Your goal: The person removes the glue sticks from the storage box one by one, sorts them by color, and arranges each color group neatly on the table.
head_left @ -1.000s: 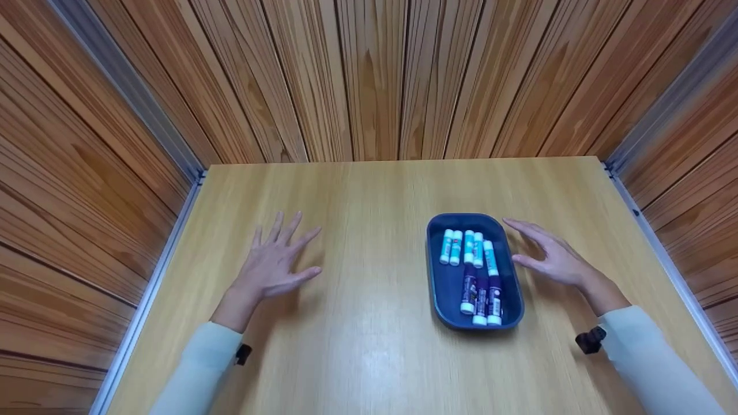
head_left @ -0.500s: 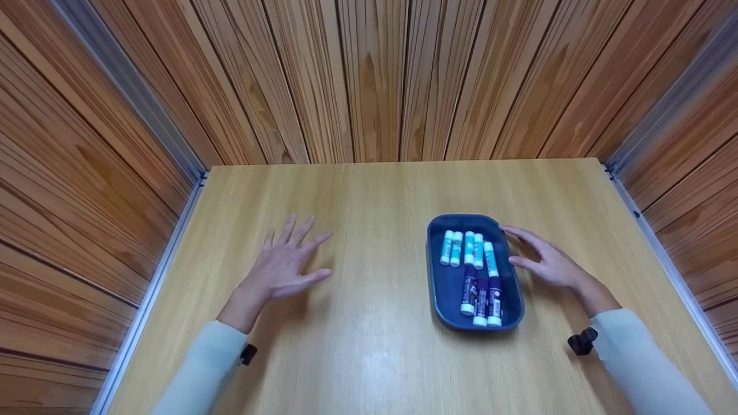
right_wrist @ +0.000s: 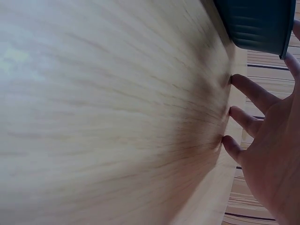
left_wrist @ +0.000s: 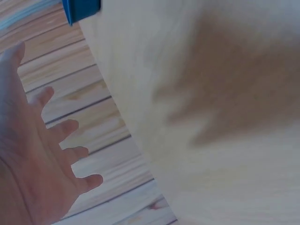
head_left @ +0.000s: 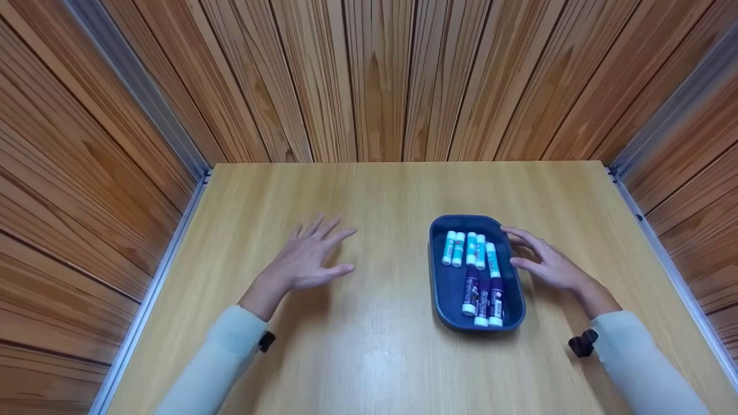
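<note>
A dark blue tray holds several tube-shaped sticks, which look like glue sticks. The light blue and white sticks lie toward its far end, and the purple sticks with white caps toward its near end. My right hand is at the tray's right side, forefinger and thumb tips right at the rim. In the right wrist view its other fingers reach down beside the tray wall. My left hand hovers over the table left of the tray, fingers spread and holding nothing.
The pale wooden table is bounded by a panelled back wall and panelled side walls. Grey metal rails run along its sides. A small dark device sits at my right wrist.
My left hand has moved right, toward the tray. My right hand has moved slightly left, up to the tray's rim. The tray and sticks have kept their places on the table.
</note>
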Motion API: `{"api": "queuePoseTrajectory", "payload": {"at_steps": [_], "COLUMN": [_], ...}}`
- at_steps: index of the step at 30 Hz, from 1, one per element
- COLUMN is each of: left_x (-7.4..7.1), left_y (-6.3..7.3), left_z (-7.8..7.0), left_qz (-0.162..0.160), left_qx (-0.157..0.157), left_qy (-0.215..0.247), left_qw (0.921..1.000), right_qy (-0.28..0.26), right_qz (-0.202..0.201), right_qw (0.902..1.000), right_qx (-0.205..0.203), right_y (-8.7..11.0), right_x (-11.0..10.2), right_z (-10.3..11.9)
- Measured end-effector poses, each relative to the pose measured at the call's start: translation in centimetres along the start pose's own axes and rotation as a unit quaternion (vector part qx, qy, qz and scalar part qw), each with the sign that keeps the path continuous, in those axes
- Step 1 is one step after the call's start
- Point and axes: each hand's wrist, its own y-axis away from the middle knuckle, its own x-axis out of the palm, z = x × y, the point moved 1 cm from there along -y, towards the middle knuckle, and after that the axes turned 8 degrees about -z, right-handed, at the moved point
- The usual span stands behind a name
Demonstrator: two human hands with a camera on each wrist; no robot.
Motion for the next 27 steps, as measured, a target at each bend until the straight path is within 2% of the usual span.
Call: {"api": "queuePoseTrajectory", "payload": {"at_steps": [7,15,22,27], "left_x": [0.3,1.0,1.8,2.5], "left_y": [-1.9,-4.3,-6.1,-7.4], "left_z": [-2.5,-5.2,-7.0,-7.9], "left_qz": [0.03,0.053,0.065,0.075], "left_qx": [0.024,0.036,0.06,0.06], "left_qy": [-0.007,-0.021,-0.002,0.021], "left_qw": [0.9992,0.9977,0.9961,0.9951], "right_qy": [-0.003,-0.004,0.0,0.002], "right_qz": [0.004,0.005,0.004,0.004], "right_qw": [1.0,1.0,1.0,1.0], "right_qx": [0.005,0.0,0.0,0.004], "right_y": [-0.2,-0.5,-0.3,0.0], "right_x": [0.1,0.1,0.0,-0.2], "right_z": [-0.1,-0.2,-0.3,-0.1]}}
